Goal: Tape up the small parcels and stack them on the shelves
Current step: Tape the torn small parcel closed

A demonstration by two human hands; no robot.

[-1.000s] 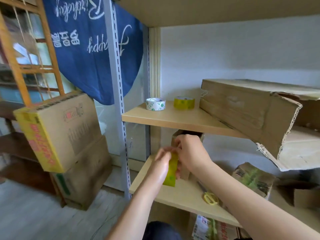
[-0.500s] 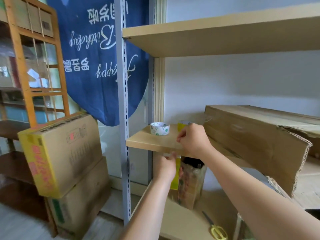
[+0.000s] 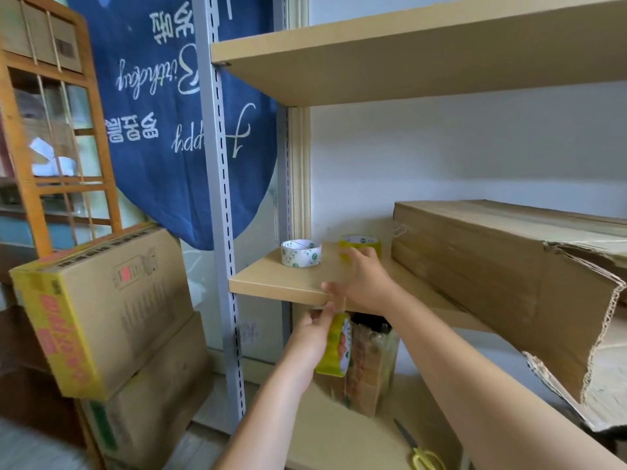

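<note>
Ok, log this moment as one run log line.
left hand: grips yellow tape roll | right hand: on middle shelf | parcel: lower shelf

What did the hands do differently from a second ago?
The right hand rose from the small parcel on the lower shelf and now rests on the middle shelf's front edge. The left hand kept holding the yellow tape roll, lifting it a little. The white tape roll and scissors stayed put.
</note>
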